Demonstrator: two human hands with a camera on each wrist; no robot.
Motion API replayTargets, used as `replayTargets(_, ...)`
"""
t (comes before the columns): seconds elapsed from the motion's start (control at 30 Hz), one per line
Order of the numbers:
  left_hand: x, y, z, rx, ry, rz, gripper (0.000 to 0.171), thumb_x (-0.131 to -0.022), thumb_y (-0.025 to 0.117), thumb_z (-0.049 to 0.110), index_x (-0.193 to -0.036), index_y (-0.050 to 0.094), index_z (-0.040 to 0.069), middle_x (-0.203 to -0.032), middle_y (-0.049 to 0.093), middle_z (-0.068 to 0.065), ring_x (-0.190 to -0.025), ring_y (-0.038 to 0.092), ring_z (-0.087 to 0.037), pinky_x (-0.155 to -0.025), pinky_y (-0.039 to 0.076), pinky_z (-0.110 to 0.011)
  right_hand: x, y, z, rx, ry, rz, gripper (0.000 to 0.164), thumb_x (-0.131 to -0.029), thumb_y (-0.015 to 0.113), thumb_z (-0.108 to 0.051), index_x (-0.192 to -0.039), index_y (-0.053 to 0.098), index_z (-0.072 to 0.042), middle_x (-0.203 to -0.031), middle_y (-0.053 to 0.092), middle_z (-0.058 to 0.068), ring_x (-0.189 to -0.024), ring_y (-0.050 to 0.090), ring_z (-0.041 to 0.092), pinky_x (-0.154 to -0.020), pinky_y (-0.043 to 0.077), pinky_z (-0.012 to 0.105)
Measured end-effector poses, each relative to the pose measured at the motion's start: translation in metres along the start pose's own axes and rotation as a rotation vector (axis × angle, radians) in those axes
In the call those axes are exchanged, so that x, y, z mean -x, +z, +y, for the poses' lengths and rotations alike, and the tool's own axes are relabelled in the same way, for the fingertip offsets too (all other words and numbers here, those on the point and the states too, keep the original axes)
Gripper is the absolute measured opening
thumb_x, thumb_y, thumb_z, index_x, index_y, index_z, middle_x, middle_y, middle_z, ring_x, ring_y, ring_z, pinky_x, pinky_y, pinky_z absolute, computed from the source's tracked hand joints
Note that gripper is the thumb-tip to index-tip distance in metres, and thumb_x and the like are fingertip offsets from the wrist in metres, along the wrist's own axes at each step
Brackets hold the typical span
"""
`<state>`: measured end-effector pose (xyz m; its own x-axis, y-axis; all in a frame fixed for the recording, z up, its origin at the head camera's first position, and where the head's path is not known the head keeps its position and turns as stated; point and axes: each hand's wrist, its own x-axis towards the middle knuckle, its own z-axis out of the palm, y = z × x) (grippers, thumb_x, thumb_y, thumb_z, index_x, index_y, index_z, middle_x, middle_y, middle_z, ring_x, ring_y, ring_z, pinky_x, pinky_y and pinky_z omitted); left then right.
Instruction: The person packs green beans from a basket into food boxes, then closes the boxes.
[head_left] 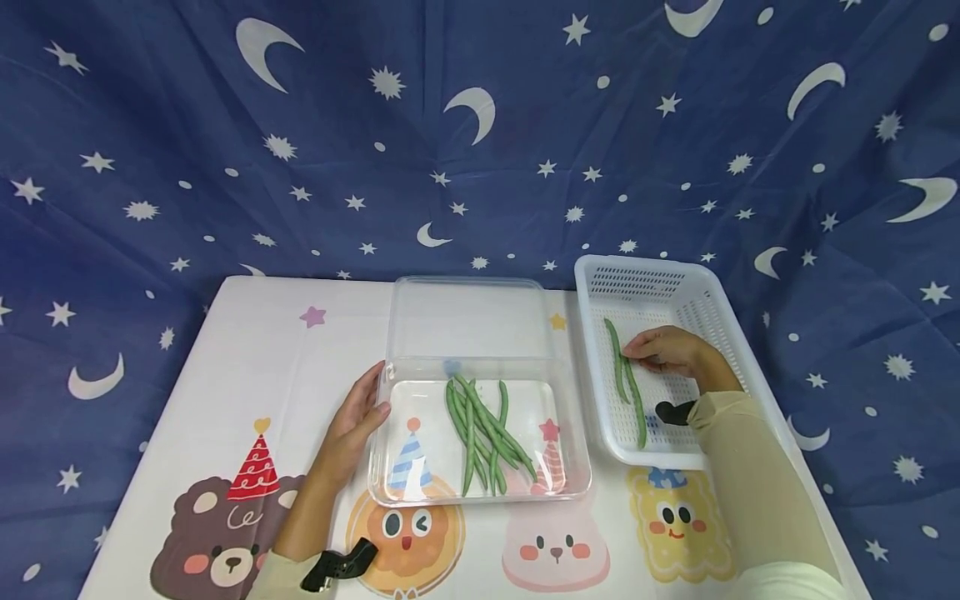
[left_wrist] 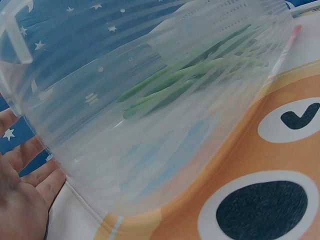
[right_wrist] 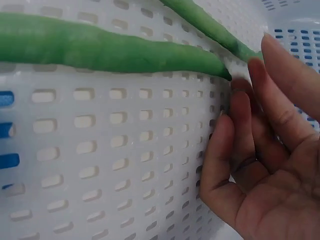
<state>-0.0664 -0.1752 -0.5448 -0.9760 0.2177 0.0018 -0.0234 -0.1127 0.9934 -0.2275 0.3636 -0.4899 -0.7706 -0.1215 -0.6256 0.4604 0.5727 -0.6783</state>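
A clear plastic box [head_left: 480,492] holds several green beans [head_left: 471,425]. My left hand [head_left: 352,427] grips the box's left side, thumb at the rim and fingers along the outer wall. Through that wall the beans look blurred in the left wrist view. My right hand [head_left: 670,350] reaches into a white perforated basket [head_left: 600,421], where two more green beans lie on the bottom. Its loosely bent fingers are beside the tip of the nearer bean [right_wrist: 125,52]. The other bean [right_wrist: 205,22] lies just beyond, close to the fingertips. No bean is pinched between them.
Behind the box lies a clear lid [head_left: 468,317], flat on the white table cover [head_left: 300,375] printed with cartoon figures. A dark blue curtain [head_left: 480,150] with moons and stars hangs behind the table. The basket's raised walls surround the right hand.
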Motion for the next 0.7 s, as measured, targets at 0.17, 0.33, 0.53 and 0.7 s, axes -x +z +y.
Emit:
replayTargets(0.17, 0.0007, 0.0002, -0.0007, 0.005, 0.003, 0.002, 0.064, -0.106, 0.05, 0.015, -0.163, 0.022, 0.02, -0.171, 0.019, -0.007, -0.158, 0.019, -0.034, -0.11, 0.037, -0.012, 0.0021, 0.0011, -0.0014, -0.022, -0.006, -0.027, 0.03, -0.093, 0.076, -0.019, -0.118, 0.068, -0.005, -0.085, 0.068, -0.008, -0.074, 0.055, 0.011, -0.07, 0.05, 0.027)
replayTargets(0.33, 0.0002, 0.001, -0.0006, 0.004, -0.002, 0.008, 0.064, -0.106, 0.05, 0.016, -0.163, 0.023, 0.021, -0.171, 0.02, -0.007, -0.157, 0.021, -0.034, -0.11, 0.038, -0.012, 0.0041, 0.002, -0.0026, -0.018, -0.002, -0.016, 0.036, -0.093, 0.077, -0.02, -0.122, 0.065, -0.003, -0.09, 0.068, -0.009, -0.078, 0.057, 0.01, -0.072, 0.052, 0.026)
replayTargets(0.53, 0.0011, 0.0013, -0.0003, 0.003, -0.001, 0.001, 0.064, -0.106, 0.05, 0.015, -0.163, 0.022, 0.018, -0.171, 0.019, -0.009, -0.157, 0.021, -0.037, -0.109, 0.039, -0.012, 0.0026, 0.0023, -0.0002, -0.02, 0.015, -0.002, 0.029, -0.091, 0.078, -0.021, -0.114, 0.07, -0.005, -0.086, 0.068, -0.008, -0.077, 0.058, 0.01, -0.071, 0.052, 0.026)
replayTargets(0.7, 0.0009, 0.001, -0.0004, 0.006, 0.008, 0.005, 0.064, -0.106, 0.05, 0.014, -0.163, 0.022, 0.019, -0.172, 0.018, -0.009, -0.157, 0.02, -0.036, -0.109, 0.039, -0.012, -0.0004, 0.0023, -0.0006, -0.007, 0.016, 0.012, 0.019, -0.089, 0.08, -0.021, -0.103, 0.074, -0.009, -0.082, 0.067, -0.008, -0.076, 0.058, 0.01, -0.07, 0.052, 0.026)
